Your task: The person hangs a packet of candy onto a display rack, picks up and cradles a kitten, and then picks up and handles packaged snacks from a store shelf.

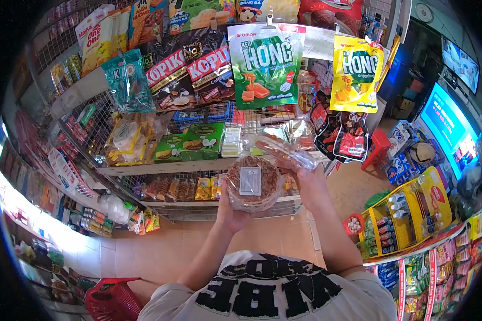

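My left hand (230,215) is closed around the left side of a round, clear-wrapped pack of brown snacks (265,184) with a white label facing up. A second clear plastic pack (286,154), longish with brownish contents, is gripped at its right end by my right hand (310,184). That pack lies just above the round one, in front of the shelf, and the two seem to overlap at the edges. Behind them, green biscuit boxes (203,140) stand on the shelf (144,168).
Candy bags such as the green Hong bag (266,64) and black Kopiko bags (209,72) hang above. Lower down sit small snack packs (203,188). A red basket (110,298) is at lower left. To the right are a yellow rack (407,214) and a red stool (379,147).
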The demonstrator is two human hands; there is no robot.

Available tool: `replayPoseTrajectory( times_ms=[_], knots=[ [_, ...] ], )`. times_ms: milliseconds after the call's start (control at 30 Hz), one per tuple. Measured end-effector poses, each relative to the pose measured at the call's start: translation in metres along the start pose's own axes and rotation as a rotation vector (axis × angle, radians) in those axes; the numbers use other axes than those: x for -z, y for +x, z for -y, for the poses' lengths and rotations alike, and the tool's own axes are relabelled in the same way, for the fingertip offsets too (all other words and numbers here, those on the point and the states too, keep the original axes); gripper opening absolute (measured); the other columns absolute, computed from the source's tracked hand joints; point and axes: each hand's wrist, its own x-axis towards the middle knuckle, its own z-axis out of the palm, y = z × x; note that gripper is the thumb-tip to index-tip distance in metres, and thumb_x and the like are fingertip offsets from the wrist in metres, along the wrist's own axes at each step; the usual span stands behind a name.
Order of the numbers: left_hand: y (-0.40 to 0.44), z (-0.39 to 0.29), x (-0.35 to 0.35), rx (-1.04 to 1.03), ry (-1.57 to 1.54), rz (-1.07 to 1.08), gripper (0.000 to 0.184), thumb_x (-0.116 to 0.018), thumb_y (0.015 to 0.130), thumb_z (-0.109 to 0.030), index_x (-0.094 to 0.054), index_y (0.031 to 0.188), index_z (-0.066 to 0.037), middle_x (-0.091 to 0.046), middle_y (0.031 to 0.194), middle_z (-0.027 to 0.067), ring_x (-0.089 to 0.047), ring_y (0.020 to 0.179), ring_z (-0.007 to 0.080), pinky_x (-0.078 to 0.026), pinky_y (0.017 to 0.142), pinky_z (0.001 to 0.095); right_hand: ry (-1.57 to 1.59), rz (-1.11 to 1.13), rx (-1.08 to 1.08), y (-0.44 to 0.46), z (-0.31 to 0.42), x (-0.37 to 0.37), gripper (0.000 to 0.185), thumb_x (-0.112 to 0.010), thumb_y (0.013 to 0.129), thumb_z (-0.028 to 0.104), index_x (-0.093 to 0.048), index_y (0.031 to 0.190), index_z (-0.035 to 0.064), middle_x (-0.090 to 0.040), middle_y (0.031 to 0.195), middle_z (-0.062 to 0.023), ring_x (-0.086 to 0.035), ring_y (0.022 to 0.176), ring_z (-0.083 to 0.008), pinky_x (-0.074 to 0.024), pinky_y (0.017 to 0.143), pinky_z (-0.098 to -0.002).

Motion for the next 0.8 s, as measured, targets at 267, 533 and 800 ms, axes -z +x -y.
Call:
replayPoseTrajectory(
  times_ms=[267,533,800],
  knots=[
    [0.005,-0.002,0.004,0.035,0.034,-0.022,0.099,-0.026,0.090,-0.088,-0.030,0.161,-0.019,-0.043,0.158,0.0165,-0.049,0.140,0.0415,-0.046,0.108,0.0656,-0.062,0.081,0.102,-0.001,-0.001,-0.003,0.095,-0.093,0.062,-0.002,-0.043,0.143,0.0034,-0.055,0.136,-0.0101,-0.056,0.128,-0.0216,-0.0468,0.110,-0.0379],
    [0.003,-0.004,0.007,0.037,0.012,-0.027,0.098,-0.025,0.091,-0.088,-0.029,0.161,-0.019,-0.040,0.160,0.0167,-0.047,0.141,0.0417,-0.043,0.111,0.0663,-0.146,0.095,0.186,-0.004,-0.001,-0.016,0.097,-0.098,0.057,0.004,-0.043,0.138,0.0044,-0.052,0.137,-0.0108,-0.052,0.131,-0.0230,-0.0431,0.114,-0.0402],
    [0.006,-0.007,0.008,0.024,-0.015,-0.017,0.089,-0.033,0.096,-0.080,-0.030,0.160,-0.019,-0.042,0.158,0.0146,-0.047,0.141,0.0391,-0.041,0.112,0.0667,-1.024,-0.200,0.765,-0.027,-0.009,-0.042,0.094,-0.100,0.052,0.029,-0.049,0.127,0.0046,-0.050,0.136,-0.0221,-0.053,0.124,-0.0380,-0.0427,0.106,-0.0467]
  ],
)
